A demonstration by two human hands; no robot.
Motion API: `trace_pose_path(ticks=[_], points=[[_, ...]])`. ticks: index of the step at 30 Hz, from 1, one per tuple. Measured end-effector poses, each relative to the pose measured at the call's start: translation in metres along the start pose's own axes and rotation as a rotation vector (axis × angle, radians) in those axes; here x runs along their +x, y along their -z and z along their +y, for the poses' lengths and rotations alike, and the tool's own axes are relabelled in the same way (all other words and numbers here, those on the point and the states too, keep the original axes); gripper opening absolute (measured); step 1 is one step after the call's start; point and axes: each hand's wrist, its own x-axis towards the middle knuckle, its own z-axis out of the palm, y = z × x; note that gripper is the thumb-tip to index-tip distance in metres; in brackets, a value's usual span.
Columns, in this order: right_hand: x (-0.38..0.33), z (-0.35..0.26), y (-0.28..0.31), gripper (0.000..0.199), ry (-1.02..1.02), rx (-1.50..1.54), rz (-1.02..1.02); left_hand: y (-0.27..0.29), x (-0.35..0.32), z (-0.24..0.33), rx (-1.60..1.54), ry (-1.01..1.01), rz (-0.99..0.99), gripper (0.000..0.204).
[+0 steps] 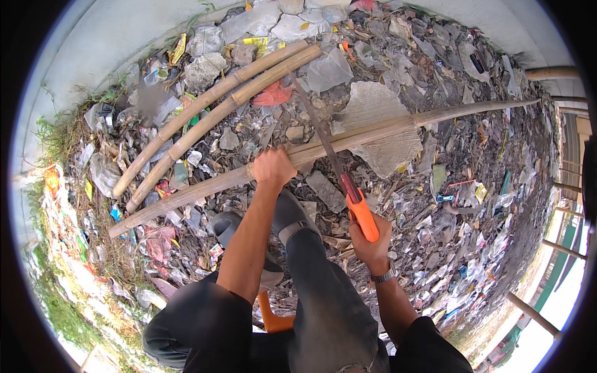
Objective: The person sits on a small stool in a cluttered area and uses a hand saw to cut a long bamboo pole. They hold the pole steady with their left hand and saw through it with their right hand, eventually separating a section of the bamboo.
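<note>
My left hand [273,168] is closed around a long bamboo pole [205,194], which lies slantwise from the lower left to the far right. In my right hand [373,245] is a handsaw [365,219] with an orange handle. Its dark, narrow blade points away from me and crosses the pole just right of my left hand. Whether the teeth have cut in cannot be made out. Under the pole lies a flat, ridged slab of broken concrete [379,140]. My booted foot [292,214] is close below the pole, beside my left hand.
Two cut bamboo lengths [205,105] lie side by side at the far left. Litter and rubble cover the ground [435,248]. A pale wall [81,62] borders the far left. An orange object [272,316] shows between my legs. Wooden poles [535,314] stand out at the right.
</note>
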Motion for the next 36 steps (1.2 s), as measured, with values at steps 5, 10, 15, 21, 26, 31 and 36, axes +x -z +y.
trace_pose_path(ticks=[5, 10, 15, 21, 26, 31, 36], points=[[-0.104, -0.007, 0.053, 0.011, -0.13, -0.145, -0.051, -0.005, 0.0, -0.004, 0.01, 0.019, -0.011, 0.033], [-0.124, -0.019, 0.069, 0.013, -0.156, -0.154, -0.085, 0.005, 0.0, 0.004, 0.011, 0.063, -0.096, 0.037], [-0.005, -0.001, -0.009, 0.01, -0.016, -0.011, 0.078, -0.012, -0.013, 0.011, -0.013, 0.023, 0.058, 0.038], [-0.085, 0.012, 0.031, 0.009, -0.116, -0.087, -0.031, 0.002, -0.004, 0.005, 0.041, 0.033, -0.068, 0.037], [-0.158, -0.004, 0.079, 0.008, -0.155, -0.234, -0.098, 0.009, -0.003, 0.004, 0.019, 0.062, -0.079, 0.036], [-0.016, 0.017, -0.015, 0.012, -0.104, 0.079, 0.038, 0.012, -0.003, 0.022, 0.01, 0.057, -0.093, 0.038], [-0.037, 0.018, -0.01, 0.013, -0.044, -0.021, 0.027, 0.023, 0.012, -0.002, 0.065, 0.079, -0.146, 0.038]])
